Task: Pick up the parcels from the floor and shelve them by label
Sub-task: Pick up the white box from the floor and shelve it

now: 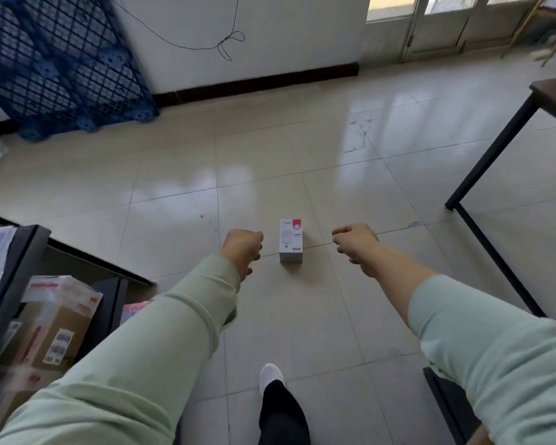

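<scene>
- Two pale green sleeves fill the bottom of the view: the left sleeve (135, 348) and the right sleeve (495, 348), both arms stretched forward.
- Below the hands, between the two arms, a foot in a white shoe (272, 377) stands on the floor (174, 162), which is of light glossy tiles.
- The left hand (243, 248) has its fingers curled in, like a fist, and holds nothing.
- The right hand (355, 244) is curled in the same way and is also empty.
- Between the two hands stands the small white box (291, 240), upright on the floor, with a red corner at its top and a faint picture on its front. A strip of floor shows on each side of it, so neither hand touches it.
- To the left of the left hand, and nearer to the person, is a black shelf frame (29, 252). A cardboard parcel (55, 329) with printed labels and clear tape lies in it, and a pink package (135, 309) lies just beside the frame. This part is blurred, so the labels cannot be read.
- To the right of the right hand stands a table with black legs (495, 149), well apart from the box.
- Far beyond the left hand, a blue plastic pallet (55, 59) leans on the white wall.
- Beyond both hands, a thin dark wire (228, 43) hangs along that wall.
</scene>
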